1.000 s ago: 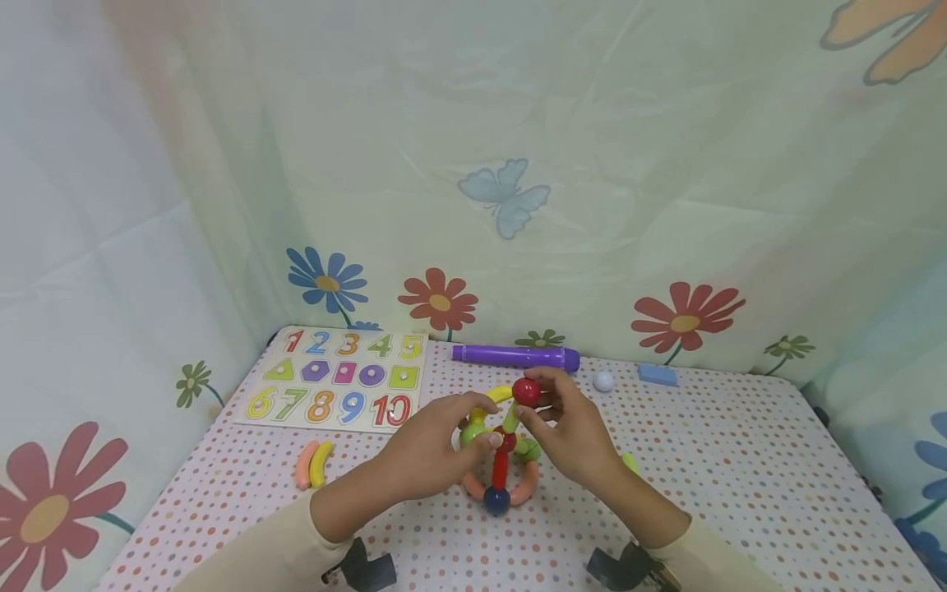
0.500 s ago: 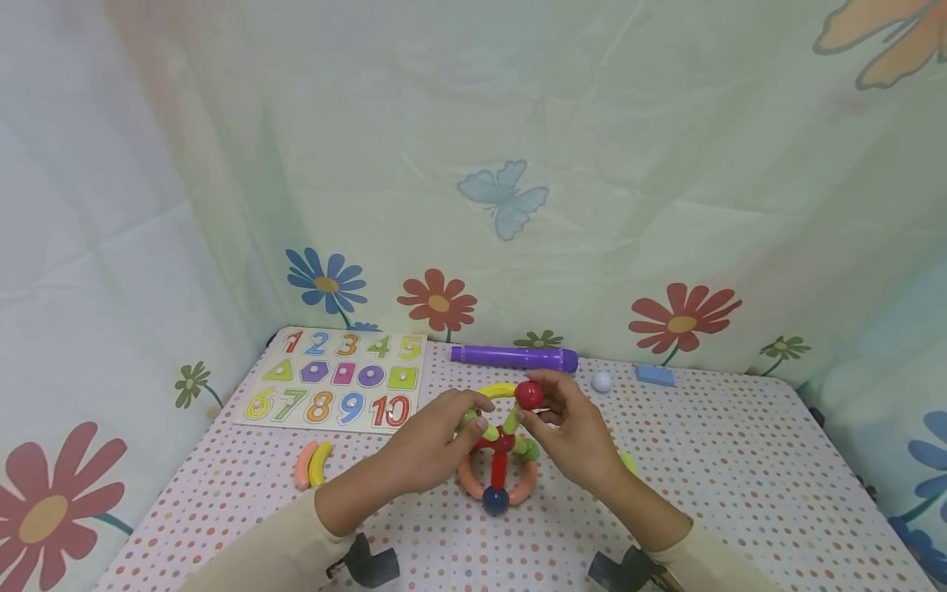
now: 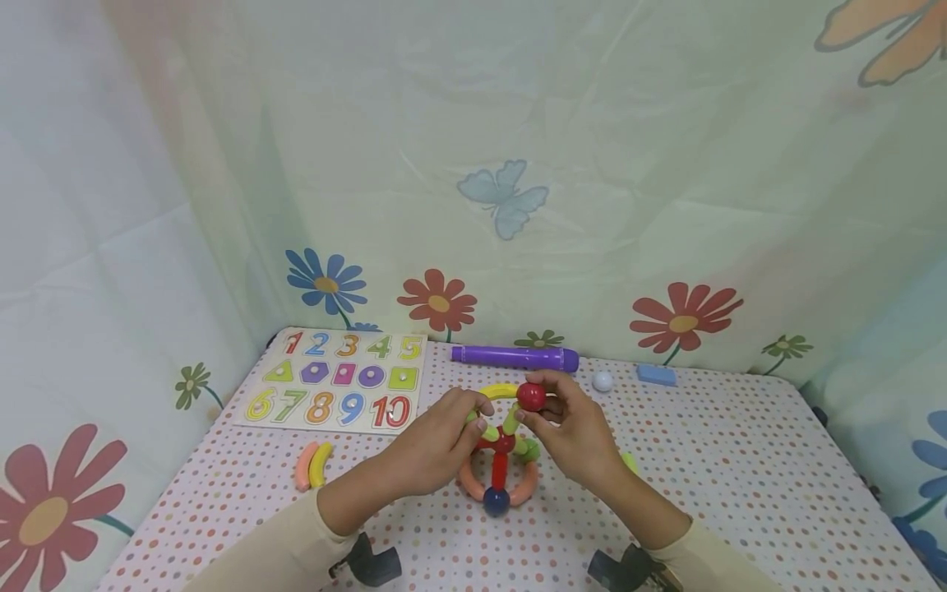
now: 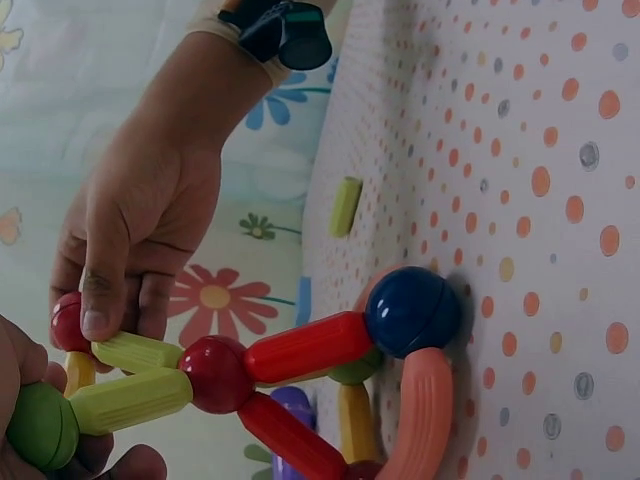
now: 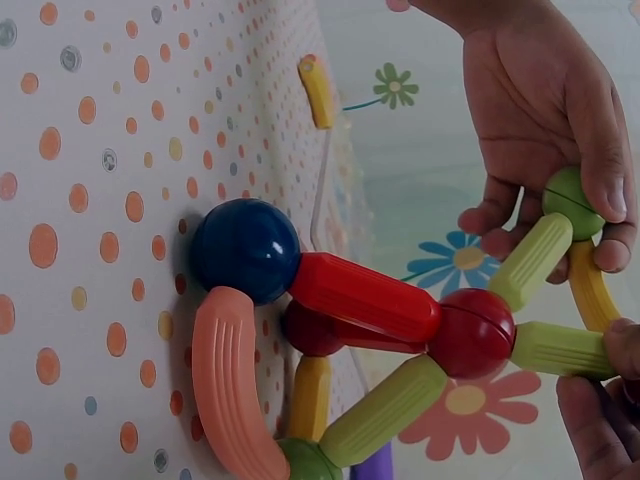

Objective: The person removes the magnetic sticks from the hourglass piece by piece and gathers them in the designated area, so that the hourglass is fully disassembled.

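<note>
A structure of colourful balls and rods, resembling magnetic building pieces, stands on the table. Its base includes a dark blue ball and curved salmon rods. Red rods rise from there to a central red ball, where light green rods branch upward. My left hand pinches the upper green ball. My right hand holds the upper red ball and the green rod below it. A curved yellow rod spans between these two upper balls.
A number and shape puzzle board lies at the back left. Loose salmon and yellow curved rods sit left. Behind are a purple tube, white ball and blue block. A green rod lies beside the right forearm.
The upper red ball and right fingers have shifted slightly right. The curved yellow rod now shows more fully between the hands, and the left hand has turned a little at the green ball.
</note>
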### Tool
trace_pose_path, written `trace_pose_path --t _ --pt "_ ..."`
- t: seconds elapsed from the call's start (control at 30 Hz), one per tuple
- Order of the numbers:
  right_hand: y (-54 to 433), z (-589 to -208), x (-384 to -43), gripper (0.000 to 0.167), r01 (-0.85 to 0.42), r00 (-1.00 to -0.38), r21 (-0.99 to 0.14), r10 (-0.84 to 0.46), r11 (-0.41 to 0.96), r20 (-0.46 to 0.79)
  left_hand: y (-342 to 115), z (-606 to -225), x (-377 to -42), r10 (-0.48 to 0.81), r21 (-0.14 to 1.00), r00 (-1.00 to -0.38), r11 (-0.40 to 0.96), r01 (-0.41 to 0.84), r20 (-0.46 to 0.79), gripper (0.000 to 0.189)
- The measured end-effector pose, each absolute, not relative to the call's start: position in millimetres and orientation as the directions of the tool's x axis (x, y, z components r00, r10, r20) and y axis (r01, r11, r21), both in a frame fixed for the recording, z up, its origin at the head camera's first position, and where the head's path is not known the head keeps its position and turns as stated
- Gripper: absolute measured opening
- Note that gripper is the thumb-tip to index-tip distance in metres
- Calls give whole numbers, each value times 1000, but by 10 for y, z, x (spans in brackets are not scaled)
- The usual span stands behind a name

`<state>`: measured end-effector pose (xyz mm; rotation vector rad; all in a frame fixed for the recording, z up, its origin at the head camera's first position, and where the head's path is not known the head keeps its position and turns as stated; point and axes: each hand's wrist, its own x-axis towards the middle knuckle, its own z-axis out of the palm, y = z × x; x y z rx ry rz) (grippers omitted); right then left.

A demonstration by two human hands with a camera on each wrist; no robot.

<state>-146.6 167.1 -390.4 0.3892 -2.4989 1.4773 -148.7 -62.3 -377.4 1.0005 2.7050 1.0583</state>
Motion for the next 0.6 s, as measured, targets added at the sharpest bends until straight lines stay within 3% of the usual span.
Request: trace_pose_path --t 0.3,0.6 --pt "1678 -3912 -1471 53 -267 -963 -875 -74 404 260 -627 -3790 -1499 603 629 -777 536 564 183 24" --pt "1764 -3914 -1492 55 -309 -950 -862 -99 401 295 -625 -3792 -1510 608 637 -773 527 562 179 25"
